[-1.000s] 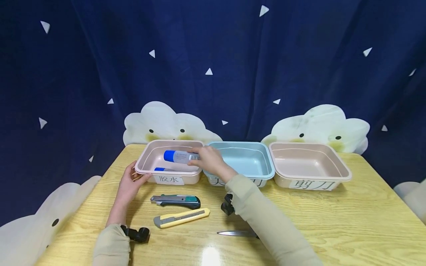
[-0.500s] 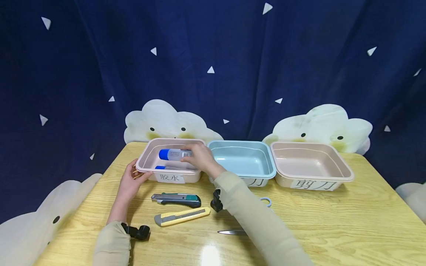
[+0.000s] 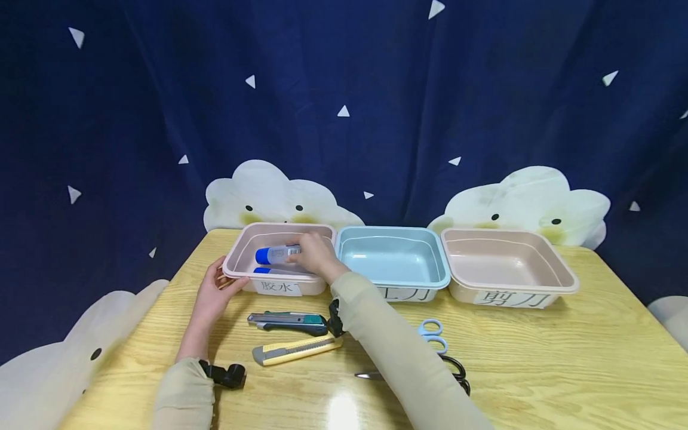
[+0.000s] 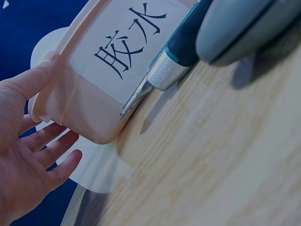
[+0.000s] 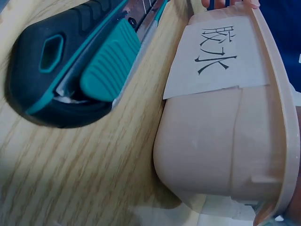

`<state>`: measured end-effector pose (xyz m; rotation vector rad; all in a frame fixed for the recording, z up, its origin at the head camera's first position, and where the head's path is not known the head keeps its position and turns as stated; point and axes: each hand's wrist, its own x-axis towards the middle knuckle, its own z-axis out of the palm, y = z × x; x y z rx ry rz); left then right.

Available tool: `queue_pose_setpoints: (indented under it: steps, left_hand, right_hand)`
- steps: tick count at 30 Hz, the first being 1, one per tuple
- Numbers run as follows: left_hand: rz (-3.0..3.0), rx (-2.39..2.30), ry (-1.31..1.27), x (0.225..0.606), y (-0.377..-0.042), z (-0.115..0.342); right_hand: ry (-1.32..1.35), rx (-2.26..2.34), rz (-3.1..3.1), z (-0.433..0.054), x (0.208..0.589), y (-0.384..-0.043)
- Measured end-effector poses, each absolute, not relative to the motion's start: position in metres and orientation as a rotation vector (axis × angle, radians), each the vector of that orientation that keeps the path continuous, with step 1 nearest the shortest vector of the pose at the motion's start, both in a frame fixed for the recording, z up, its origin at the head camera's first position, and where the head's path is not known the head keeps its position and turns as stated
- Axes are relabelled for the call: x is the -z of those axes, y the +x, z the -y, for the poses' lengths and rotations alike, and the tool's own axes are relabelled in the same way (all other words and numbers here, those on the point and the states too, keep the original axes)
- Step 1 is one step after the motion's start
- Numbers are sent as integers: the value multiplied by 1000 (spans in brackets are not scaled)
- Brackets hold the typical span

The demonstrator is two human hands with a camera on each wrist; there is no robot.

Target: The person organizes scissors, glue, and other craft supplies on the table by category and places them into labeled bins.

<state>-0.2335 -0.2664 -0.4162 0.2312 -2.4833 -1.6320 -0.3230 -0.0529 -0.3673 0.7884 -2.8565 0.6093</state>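
Observation:
My right hand (image 3: 316, 255) holds a clear glue bottle (image 3: 278, 255) with a blue cap, lying sideways and low inside the left pink bin (image 3: 317, 287). Behind the bin's front wall a second blue-capped bottle (image 3: 262, 270) partly shows. My left hand (image 3: 211, 298) grips the bin's left front corner, thumb on the rim (image 4: 55, 59) and fingers under it in the left wrist view. The bin carries a paper label (image 5: 209, 59) reading 胶水. In the right wrist view the bin wall hides most of the right hand.
A blue bin (image 3: 395, 280) and another pink bin (image 3: 462, 292) stand to the right in a row. In front lie a green-and-black utility knife (image 3: 312, 328) and a yellow one (image 3: 292, 351). Scissors with blue handles (image 3: 427, 336) and black-handled scissors (image 3: 368, 375) lie partly under my right forearm.
My right hand has moved left and lowered the glue bottle deeper into the left bin. The scissors' handles have come out from behind my forearm. The left hand keeps its grip.

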Motion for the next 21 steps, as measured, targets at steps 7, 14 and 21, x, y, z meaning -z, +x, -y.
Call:
queue_pose_setpoints:
  steps: [7,14,21]
  left_hand:
    - [2465,1652,244,417,-234,265]
    - [2468,1657,243,416,-233,265]
    - [2474,1656,254,415,-233,263]
  right_hand:
    - [729,-589,2946,55,368,-323]
    - [648,-542,3013,57,372,-322]
    - [629,-415,3063,58,371,-324]
